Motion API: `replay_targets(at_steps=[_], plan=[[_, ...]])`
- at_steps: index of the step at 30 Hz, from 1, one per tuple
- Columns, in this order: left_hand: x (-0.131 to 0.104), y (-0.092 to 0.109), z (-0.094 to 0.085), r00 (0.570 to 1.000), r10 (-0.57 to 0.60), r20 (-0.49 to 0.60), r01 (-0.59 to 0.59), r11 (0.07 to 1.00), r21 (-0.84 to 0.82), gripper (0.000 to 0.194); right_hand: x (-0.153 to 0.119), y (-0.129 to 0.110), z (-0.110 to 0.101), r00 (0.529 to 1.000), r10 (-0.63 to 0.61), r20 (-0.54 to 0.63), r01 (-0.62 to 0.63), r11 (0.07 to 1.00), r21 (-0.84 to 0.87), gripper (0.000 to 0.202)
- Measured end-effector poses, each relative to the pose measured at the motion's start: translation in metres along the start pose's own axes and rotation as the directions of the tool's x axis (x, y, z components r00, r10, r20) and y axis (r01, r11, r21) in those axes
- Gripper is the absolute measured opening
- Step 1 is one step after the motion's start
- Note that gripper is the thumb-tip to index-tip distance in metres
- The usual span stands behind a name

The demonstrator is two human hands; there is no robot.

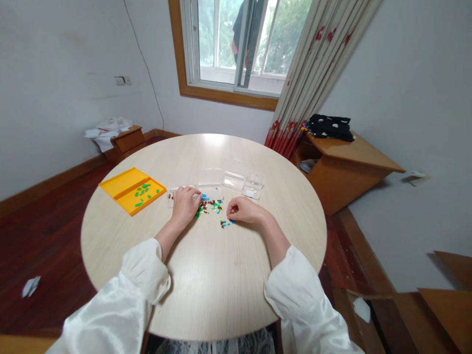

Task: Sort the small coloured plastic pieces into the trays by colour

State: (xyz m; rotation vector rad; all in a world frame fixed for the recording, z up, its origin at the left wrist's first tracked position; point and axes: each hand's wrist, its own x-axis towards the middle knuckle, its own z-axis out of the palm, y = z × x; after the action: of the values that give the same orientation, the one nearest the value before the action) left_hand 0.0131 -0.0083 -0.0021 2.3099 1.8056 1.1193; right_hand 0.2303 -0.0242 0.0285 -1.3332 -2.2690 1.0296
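My left hand [185, 204] is over a clear plastic box [170, 202], its fingers curled together; blue pieces [204, 197] lie at its fingertips, and what it holds, if anything, is hidden. To the right, my right hand [245, 210] is closed in a pinch just above the table; anything between the fingertips is too small to make out. Below those fingertips sits a little cluster of blue, brown and green bricks [223, 223]. Between the hands is a loose pile of small brown bricks [208, 203], with green bricks [217, 207] mixed in.
An open yellow case [125, 185] with several green pieces [143, 188] is at the left of the round table [206, 275]. Open clear boxes [234, 180] stand beyond my right hand. A wooden cabinet [354, 169] with black cloth [330, 127] is at the right, a window behind.
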Motion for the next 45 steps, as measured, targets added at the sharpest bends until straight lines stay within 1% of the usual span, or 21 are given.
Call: replay_targets(at_steps=[6,10,17,21,23,26,29,33,38,42,45], plan=[[0.000,0.000,0.000,1.000,0.014,-0.018,-0.014,1.000,-0.013,0.014,-0.001,-0.004,0.001,0.999,-0.004,-0.042,0.003,1.000,-0.003,0.014],[0.000,0.003,-0.001,0.999,0.029,-0.022,-0.029,0.999,-0.040,0.013,-0.001,-0.007,0.002,0.997,0.022,-0.080,-0.022,1.000,-0.003,0.014],[0.001,0.006,-0.003,0.999,0.053,-0.005,-0.054,0.996,-0.066,0.011,-0.002,-0.013,0.002,0.980,0.009,-0.197,0.006,0.997,0.071,0.012],[0.000,0.010,-0.004,0.986,0.159,0.057,-0.150,0.980,-0.134,0.010,0.002,-0.012,0.004,0.959,-0.027,-0.281,0.066,0.989,0.131,0.015],[-0.001,0.013,-0.005,0.972,0.212,0.104,-0.191,0.965,-0.178,0.009,0.005,-0.011,0.005,0.944,-0.043,-0.327,0.085,0.989,0.117,0.017],[-0.002,0.018,-0.006,0.953,0.253,0.169,-0.215,0.953,-0.214,0.009,0.009,-0.009,0.008,0.932,-0.030,-0.362,0.060,0.995,0.073,0.019],[-0.003,0.021,-0.006,0.946,0.244,0.215,-0.201,0.958,-0.203,0.011,0.010,-0.009,0.010,0.938,0.008,-0.345,0.019,0.997,0.076,0.021],[-0.002,0.020,-0.005,0.951,0.209,0.227,-0.164,0.966,-0.201,0.014,0.010,-0.009,0.009,0.934,-0.022,-0.358,0.049,0.996,0.068,0.017],[-0.003,0.020,-0.005,0.951,0.199,0.238,-0.146,0.964,-0.223,0.018,0.009,-0.009,0.008,0.926,-0.015,-0.376,0.060,0.992,0.109,0.014],[-0.003,0.022,-0.006,0.949,0.188,0.251,-0.129,0.964,-0.233,0.017,0.011,-0.006,0.008,0.914,-0.027,-0.404,0.076,0.992,0.105,0.013],[-0.003,0.023,-0.007,0.946,0.194,0.259,-0.130,0.961,-0.243,0.018,0.015,-0.001,0.011,0.890,-0.021,-0.455,0.081,0.990,0.112,0.016]])
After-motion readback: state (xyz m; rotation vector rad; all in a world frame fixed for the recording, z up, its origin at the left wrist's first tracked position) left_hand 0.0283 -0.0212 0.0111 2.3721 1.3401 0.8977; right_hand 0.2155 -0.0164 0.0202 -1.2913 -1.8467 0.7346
